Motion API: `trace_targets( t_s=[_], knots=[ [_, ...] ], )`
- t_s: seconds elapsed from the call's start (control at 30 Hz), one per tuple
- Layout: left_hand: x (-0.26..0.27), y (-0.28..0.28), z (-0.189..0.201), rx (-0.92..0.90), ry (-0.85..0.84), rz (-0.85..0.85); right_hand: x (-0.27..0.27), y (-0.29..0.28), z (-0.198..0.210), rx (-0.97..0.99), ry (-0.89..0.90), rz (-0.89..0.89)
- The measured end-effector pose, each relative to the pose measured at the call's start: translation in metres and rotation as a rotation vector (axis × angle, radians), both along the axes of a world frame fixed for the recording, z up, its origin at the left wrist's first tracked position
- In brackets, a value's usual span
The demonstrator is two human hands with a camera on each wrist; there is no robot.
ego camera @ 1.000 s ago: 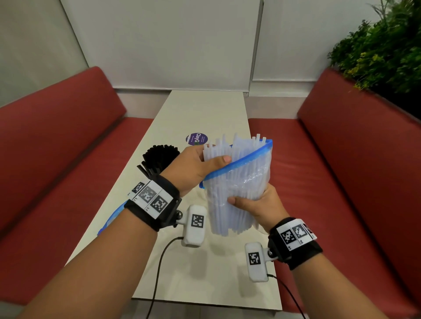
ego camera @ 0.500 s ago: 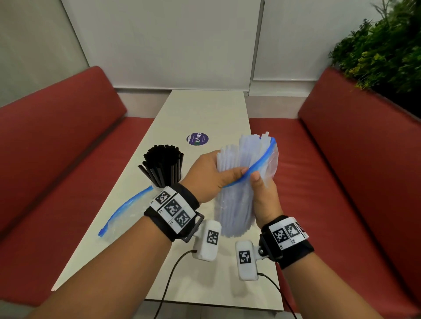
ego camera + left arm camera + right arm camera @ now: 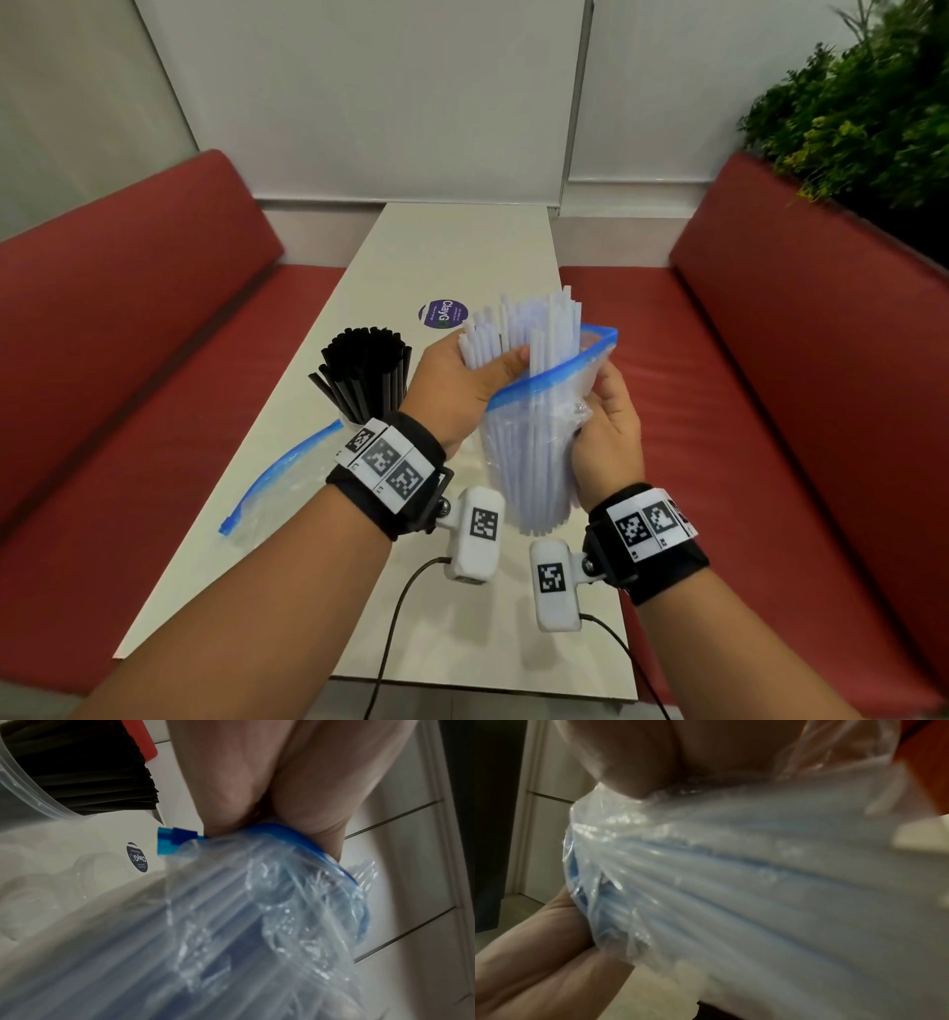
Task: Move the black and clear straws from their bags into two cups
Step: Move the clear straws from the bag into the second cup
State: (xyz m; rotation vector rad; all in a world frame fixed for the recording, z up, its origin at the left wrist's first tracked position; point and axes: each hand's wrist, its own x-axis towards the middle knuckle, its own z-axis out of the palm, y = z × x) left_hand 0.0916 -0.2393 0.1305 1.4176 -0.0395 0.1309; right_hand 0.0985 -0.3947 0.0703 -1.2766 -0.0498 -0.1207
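A bundle of clear straws (image 3: 534,321) sticks up out of a blue-zip plastic bag (image 3: 529,462) held above the table. My left hand (image 3: 488,367) grips the straw tops just above the bag's rim, thumb across them. My right hand (image 3: 603,416) grips the crumpled right side of the bag (image 3: 757,882). Black straws (image 3: 367,375) stand fanned in a clear cup (image 3: 38,801) to the left, beside my left wrist. The left wrist view shows the bag (image 3: 257,923) under my palm and a faint clear cup (image 3: 95,868) on the table.
An empty blue-zip bag (image 3: 277,488) lies flat on the white table (image 3: 462,246) at the left. A round purple sticker (image 3: 442,314) is at mid-table. Red benches (image 3: 128,334) flank the table, and a plant (image 3: 862,113) stands at the back right.
The straws now stand further out of the bag. My left hand moved from the bag's rim onto the straw tops, and my right hand shifted from under the bag to its side.
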Motion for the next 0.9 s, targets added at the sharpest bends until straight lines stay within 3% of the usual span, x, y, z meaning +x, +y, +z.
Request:
trace_targets(
  t_s=[0.13,0.23,0.43,0.7,0.9],
  knots=[
    [0.005,-0.005,-0.003,0.083,0.035,0.041,-0.004,0.004,0.005,0.078,-0.078,0.141],
    [0.002,-0.008,-0.001,0.079,0.034,-0.007,-0.005,0.003,0.004,-0.092,-0.19,0.245],
    [0.006,-0.002,0.005,-0.035,0.087,0.069,-0.001,-0.014,-0.005,-0.043,-0.038,0.183],
    [0.01,-0.012,0.015,0.071,0.004,0.188,0.007,-0.013,-0.014,0.061,0.009,0.175],
    [0.018,-0.007,0.021,0.106,-0.097,0.251,0.006,-0.016,-0.019,0.009,0.044,0.173]
  ],
)
